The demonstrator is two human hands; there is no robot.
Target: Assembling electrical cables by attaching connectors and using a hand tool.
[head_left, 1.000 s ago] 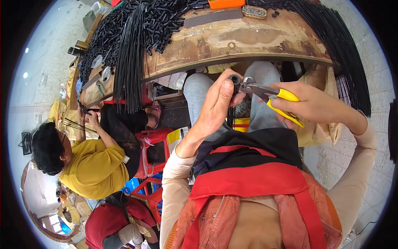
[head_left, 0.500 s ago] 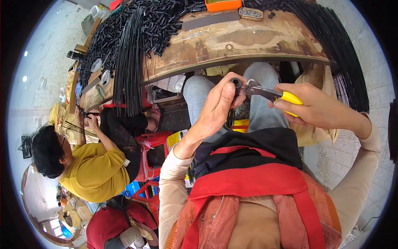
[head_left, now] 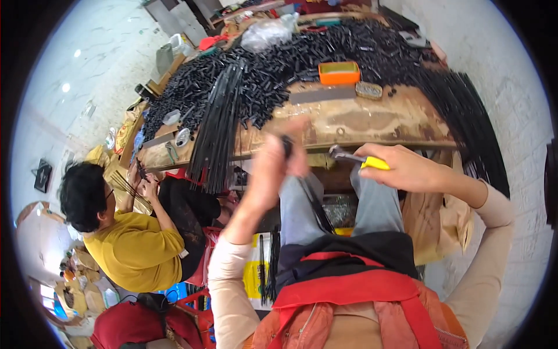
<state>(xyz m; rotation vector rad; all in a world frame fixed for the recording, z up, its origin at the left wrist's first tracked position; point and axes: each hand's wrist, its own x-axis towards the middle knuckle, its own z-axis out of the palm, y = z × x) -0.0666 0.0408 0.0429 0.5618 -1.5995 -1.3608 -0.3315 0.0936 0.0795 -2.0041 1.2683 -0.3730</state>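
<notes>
My left hand (head_left: 278, 166), blurred by motion, is raised in front of the table's near edge. Its fingers close around a short black tubular piece (head_left: 287, 146). Long thin black strands (head_left: 319, 210) hang below that hand over my lap; whether they join the piece cannot be made out. To the right, my right hand (head_left: 401, 167) grips pliers (head_left: 350, 155) with yellow handles. Their metal head points left, apart from the tubular piece.
A big pile of black tubular pieces (head_left: 279, 75) covers the far part of the wooden table (head_left: 372, 119). Bundles of black strands (head_left: 218, 134) overhang its edge. An orange box (head_left: 339, 73) stands near a small oval tin (head_left: 368, 90). A person in yellow (head_left: 136, 244) works at left.
My left hand with the tubular piece has moved left, away from the pliers. The pliers' head has drawn clear of it. The view has tilted up, showing more of the table.
</notes>
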